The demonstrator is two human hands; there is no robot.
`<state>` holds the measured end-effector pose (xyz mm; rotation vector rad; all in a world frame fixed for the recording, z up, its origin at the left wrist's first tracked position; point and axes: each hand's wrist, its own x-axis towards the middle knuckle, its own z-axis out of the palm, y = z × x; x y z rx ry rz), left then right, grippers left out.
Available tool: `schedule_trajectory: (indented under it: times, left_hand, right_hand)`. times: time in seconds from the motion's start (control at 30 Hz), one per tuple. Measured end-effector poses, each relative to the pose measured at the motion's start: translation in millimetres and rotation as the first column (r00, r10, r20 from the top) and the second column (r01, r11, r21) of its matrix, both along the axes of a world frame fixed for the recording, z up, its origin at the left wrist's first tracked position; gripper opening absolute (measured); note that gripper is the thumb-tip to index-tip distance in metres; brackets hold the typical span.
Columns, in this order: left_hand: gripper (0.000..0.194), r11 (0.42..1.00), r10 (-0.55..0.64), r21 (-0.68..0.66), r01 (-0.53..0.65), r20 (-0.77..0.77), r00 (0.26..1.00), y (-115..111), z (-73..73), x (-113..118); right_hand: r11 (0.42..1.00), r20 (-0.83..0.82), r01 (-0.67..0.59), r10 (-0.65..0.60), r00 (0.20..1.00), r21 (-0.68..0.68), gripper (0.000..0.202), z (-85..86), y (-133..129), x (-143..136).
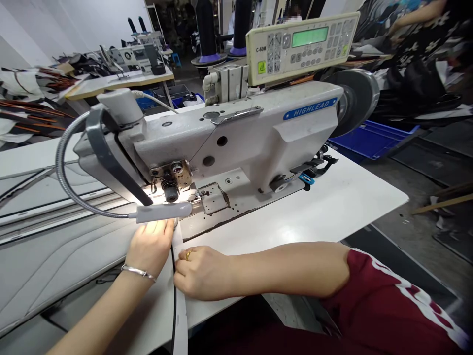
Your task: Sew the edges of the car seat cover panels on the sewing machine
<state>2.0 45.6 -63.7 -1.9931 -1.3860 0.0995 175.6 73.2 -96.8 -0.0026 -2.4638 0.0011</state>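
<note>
My left hand (150, 244), with a silver bangle at its wrist, lies on the light grey stitched panel (84, 256) just below the sewing lamp (162, 212). Its fingers stretch forward close to the needle area, their tips partly hidden by the lamp. My right hand (201, 273), wearing a gold ring, is closed at the edge of a long white strip (181, 315). Its fingertips grip the strip beside a black cord (175, 305) running down toward me. Both hands are in front of the grey sewing machine (236, 128); its presser foot is mostly hidden behind the lamp.
A control panel (303, 47) with a green screen tops the machine. Black thread cones (207, 29) stand behind. A blue crate (373, 138) sits right of the white table (332, 197). Another sewing machine (133, 56) stands at back left. A person's arm (421, 15) shows upper right.
</note>
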Motion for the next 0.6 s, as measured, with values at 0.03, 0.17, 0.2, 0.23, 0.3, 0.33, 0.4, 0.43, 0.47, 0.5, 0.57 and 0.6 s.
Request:
schedule_trajectory:
  times: [0.03,0.17,0.2,0.23,0.3,0.33,0.4,0.43,0.47,0.5,0.57,0.6]
  left_hand:
    - [0.029,1.0,0.001,0.007,-0.001,0.002,1.0,2,-0.2,0]
    - [0.025,0.998,0.051,-0.024,-0.05,0.036,0.998,10,-1.2,-2]
    - [0.026,0.996,0.077,-0.058,-0.075,0.049,0.996,12,-1.3,-2]
    - [0.027,0.99,0.11,-0.098,-0.103,0.063,0.992,14,-1.0,0]
    - [0.03,0.967,0.185,-0.191,-0.166,0.084,0.979,18,1.0,5]
    - [0.032,0.951,0.226,-0.236,-0.199,0.092,0.97,20,3.2,8]
    - [0.036,0.911,0.306,-0.321,-0.26,0.102,0.946,21,11.2,14]
    - [0.037,0.888,0.338,-0.365,-0.279,0.107,0.935,19,17.1,14]
    - [0.036,0.865,0.36,-0.413,-0.284,0.118,0.925,15,24.4,11]
    - [0.036,0.841,0.371,-0.467,-0.273,0.13,0.92,9,32.5,5]
    - [0.051,0.793,0.38,-0.553,-0.256,0.121,0.917,-10,50.1,-17]
    - [0.063,0.768,0.4,-0.574,-0.283,0.086,0.912,-21,58.8,-32]
  right_hand:
    - [1.0,0.021,0.005,-0.005,1.0,-0.005,0.021,-0.2,2,-1]
    - [0.999,0.081,0.032,-0.031,0.996,-0.015,0.021,1.1,7,-4]
    - [0.999,0.098,0.037,-0.035,0.995,-0.016,0.022,2.0,8,-4]
    - [0.999,0.12,0.038,-0.036,0.992,-0.016,0.022,3.3,9,-5]
    - [0.999,0.175,0.034,-0.03,0.984,-0.019,0.022,5.9,11,-4]
    - [0.999,0.202,0.03,-0.025,0.979,-0.022,0.021,7.0,12,-4]
    - [0.999,0.245,0.013,-0.002,0.97,-0.043,0.016,7.8,14,-3]
    - [0.998,0.254,0.0,0.017,0.967,-0.066,0.014,7.4,15,-3]
    - [0.995,0.251,-0.014,0.038,0.967,-0.096,0.012,6.8,16,-2]
    - [0.99,0.236,-0.024,0.057,0.97,-0.137,0.012,6.2,16,-2]
    - [0.971,0.179,-0.032,0.076,0.981,-0.239,0.016,6.6,15,0]
    - [0.958,0.147,-0.036,0.081,0.986,-0.284,0.02,8.4,14,0]
